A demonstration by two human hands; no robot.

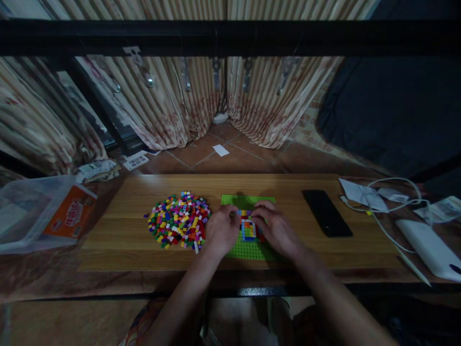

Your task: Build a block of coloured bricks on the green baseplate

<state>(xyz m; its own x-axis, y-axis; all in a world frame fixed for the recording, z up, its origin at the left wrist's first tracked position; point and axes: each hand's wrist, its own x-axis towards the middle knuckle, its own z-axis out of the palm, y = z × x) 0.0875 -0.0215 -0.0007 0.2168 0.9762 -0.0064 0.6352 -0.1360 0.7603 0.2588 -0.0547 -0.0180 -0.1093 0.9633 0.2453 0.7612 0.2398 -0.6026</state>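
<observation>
A green studded baseplate lies on the wooden board, with a small square build of colourful toy bricks on it. At the build's left side my left hand is closed, thumb and fingertips pinched at the end of a short row of bricks. My right hand curls over the other end of that row, its fingers closed at the bricks. Whatever sits between the fingertips is too small and too covered to make out. Left of my left hand spreads a heap of loose toy bricks in many colours.
A black phone-like slab rests on the board at right. Beyond it are a white cable, papers and a white box-shaped device. A clear plastic bin with an orange label stands at far left.
</observation>
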